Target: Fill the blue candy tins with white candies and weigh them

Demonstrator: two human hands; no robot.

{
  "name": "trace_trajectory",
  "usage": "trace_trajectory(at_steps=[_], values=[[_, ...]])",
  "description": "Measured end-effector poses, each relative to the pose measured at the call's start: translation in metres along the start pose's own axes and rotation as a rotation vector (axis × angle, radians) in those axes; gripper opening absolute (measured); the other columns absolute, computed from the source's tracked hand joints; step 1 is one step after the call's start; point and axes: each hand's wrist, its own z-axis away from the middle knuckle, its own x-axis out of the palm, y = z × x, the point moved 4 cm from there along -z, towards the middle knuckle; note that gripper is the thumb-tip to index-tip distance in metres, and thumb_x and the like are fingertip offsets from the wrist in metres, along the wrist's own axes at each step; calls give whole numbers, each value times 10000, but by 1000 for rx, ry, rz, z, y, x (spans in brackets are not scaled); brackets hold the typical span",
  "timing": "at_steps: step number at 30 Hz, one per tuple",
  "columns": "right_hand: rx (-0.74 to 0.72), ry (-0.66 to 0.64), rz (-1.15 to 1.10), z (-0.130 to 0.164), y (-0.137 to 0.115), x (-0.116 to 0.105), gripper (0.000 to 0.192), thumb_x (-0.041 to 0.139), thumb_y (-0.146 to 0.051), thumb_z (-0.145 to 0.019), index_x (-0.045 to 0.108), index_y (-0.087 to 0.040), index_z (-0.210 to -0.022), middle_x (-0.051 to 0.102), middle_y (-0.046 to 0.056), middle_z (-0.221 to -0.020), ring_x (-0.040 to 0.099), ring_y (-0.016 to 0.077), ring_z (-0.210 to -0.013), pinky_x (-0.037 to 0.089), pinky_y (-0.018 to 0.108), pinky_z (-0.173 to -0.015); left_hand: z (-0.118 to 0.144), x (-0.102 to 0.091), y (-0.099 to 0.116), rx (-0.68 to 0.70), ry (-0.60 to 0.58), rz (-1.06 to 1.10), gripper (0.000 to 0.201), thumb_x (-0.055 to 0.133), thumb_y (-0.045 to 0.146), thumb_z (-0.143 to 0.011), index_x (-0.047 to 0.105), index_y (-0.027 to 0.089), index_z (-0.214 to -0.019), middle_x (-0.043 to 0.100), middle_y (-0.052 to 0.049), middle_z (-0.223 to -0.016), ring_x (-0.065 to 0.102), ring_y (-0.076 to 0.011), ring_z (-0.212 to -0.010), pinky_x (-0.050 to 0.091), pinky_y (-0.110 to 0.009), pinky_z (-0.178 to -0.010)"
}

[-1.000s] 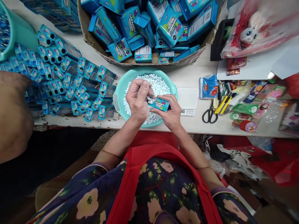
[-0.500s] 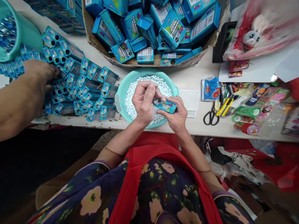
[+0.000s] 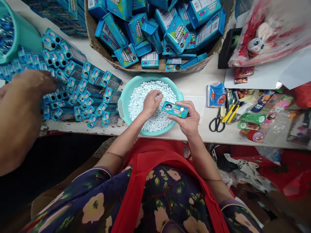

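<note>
Now a small blue cardboard candy box (image 3: 175,109) is clamped flat in the right hand (image 3: 188,121), hole up, while loose white candies (image 3: 145,97) in the round teal basin (image 3: 123,97) are pinched by the left hand (image 3: 151,103).

- left hand (image 3: 151,103) fingers down in small white candies (image 3: 141,97), round teal plastic basin (image 3: 123,97)
- right hand (image 3: 190,121) grips small blue candy box (image 3: 175,109) over basin edge
- co-worker's hand (image 3: 31,84) on stacked blue boxes (image 3: 80,94)

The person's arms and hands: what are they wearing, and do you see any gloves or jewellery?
Both the left hand and the right hand are bare, with no gloves, rings or watch visible. The forearms are uncovered; short sleeves of a dark floral garment end above the elbows, under a red apron.
</note>
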Motion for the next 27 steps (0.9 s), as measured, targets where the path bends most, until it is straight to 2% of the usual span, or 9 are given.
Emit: trace_trajectory(at_steps=[3,6,8,11,14,16,20,24,27], values=[[8,-31,100,-2,-1,-4,453,838,-525,-663,710,-269,-1014,643,24,-990,634,211,-972,540,401,-885,7,26,-6,45,-266,-343,209,521,193,-877,640,168,-1048,635,-139,-1151,546,-272,-1087,434,-411,-951],[10,-10,117,-2,-3,-11,457,842,-514,-663,709,-270,-1025,638,23,-1001,635,210,-979,544,394,-877,8,25,-7,9,-310,-273,151,509,168,-859,644,168,-925,655,-117,-1040,579,-249,-992,450,-377,-881],[5,-4,107,-2,-3,-14,456,846,-504,-662,709,-268,-1028,637,22,-1001,637,206,-975,547,385,-867,4,13,-8,-75,-252,9,65,565,187,-820,619,172,-786,654,-72,-875,597,-197,-846,466,-328,-794],[2,-2,82,-1,-3,-13,463,851,-504,-654,710,-262,-1023,643,23,-996,642,204,-962,553,374,-846,0,-8,-6,-286,-143,625,108,645,262,-765,582,178,-738,576,-10,-704,521,-108,-588,398,-240,-528],[6,-13,98,1,-3,-3,470,847,-514,-653,707,-262,-1024,651,27,-1006,643,209,-970,550,382,-865,3,-21,16,-378,-105,1039,201,646,361,-779,560,186,-729,509,9,-640,442,-77,-474,282,-222,-403],[-10,-28,109,2,-4,6,467,845,-514,-655,706,-265,-1025,652,26,-1004,642,210,-976,543,388,-885,8,-27,37,-334,-23,1110,287,625,430,-820,527,194,-689,496,7,-629,472,-85,-487,319,-228,-412],[-25,-29,109,4,-7,20,463,839,-517,-660,705,-268,-1027,648,25,-990,639,211,-973,537,391,-893,21,-29,68,-177,203,1031,425,628,525,-852,459,202,-636,474,20,-615,570,-108,-598,462,-247,-553],[-7,-27,108,4,-8,23,441,820,-519,-689,701,-272,-1034,648,27,-1005,636,214,-987,529,402,-913,28,-28,77,-41,295,976,447,629,564,-855,472,203,-642,455,34,-580,585,-110,-606,509,-265,-626],[-6,-13,104,3,-8,21,439,821,-519,-687,702,-272,-1030,648,27,-1006,636,214,-986,528,399,-912,28,-28,78,-7,331,990,429,626,548,-868,483,203,-657,447,38,-572,562,-98,-567,491,-249,-586]])
